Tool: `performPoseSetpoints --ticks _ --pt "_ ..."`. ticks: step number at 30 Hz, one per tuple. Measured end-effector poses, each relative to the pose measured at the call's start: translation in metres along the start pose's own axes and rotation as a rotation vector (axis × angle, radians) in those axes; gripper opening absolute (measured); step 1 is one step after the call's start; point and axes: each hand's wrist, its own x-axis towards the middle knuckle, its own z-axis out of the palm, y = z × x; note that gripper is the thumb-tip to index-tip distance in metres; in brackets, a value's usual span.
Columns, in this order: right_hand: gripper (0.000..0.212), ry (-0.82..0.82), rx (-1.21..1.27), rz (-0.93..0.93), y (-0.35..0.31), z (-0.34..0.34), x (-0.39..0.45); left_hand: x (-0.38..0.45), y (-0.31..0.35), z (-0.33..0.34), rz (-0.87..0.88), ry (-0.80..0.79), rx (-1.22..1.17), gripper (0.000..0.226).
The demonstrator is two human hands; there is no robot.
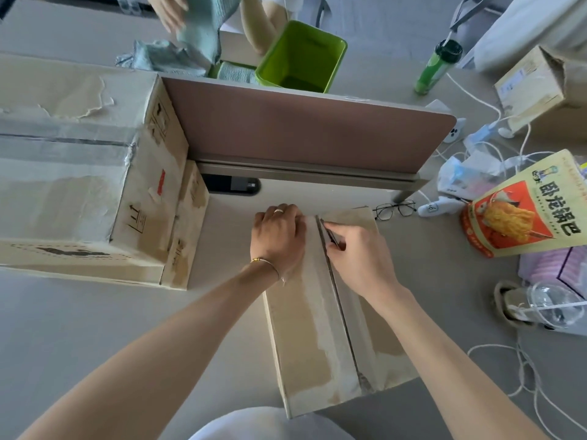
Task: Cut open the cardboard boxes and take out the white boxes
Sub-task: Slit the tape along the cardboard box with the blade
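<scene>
A long taped cardboard box lies on the desk in front of me, its centre seam running away from me. My left hand grips the box's far left corner, fingers curled over the edge. My right hand holds a dark cutter with its tip in the seam near the far end. The seam looks slit along most of its length. No white box is visible.
A big taped cardboard box and a smaller one stand at the left. A brown desk divider rises behind. Glasses, a snack bag, cables and a plastic cup crowd the right. Another person's arms reach over a green bin.
</scene>
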Motion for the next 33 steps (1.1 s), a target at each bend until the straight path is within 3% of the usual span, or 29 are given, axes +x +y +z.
performPoseSetpoints --ticks 14,21,33 --pt "0.044 -0.009 0.008 -0.008 -0.007 0.004 0.004 -0.001 0.0 0.001 0.012 0.006 0.002 0.016" --pt "0.03 0.019 -0.095 0.006 -0.013 0.01 0.002 -0.001 0.001 -0.001 0.013 0.008 -0.014 0.016" --pt "0.041 0.144 0.031 -0.025 -0.014 0.016 0.022 -0.002 0.002 -0.001 0.015 0.008 -0.033 0.025"
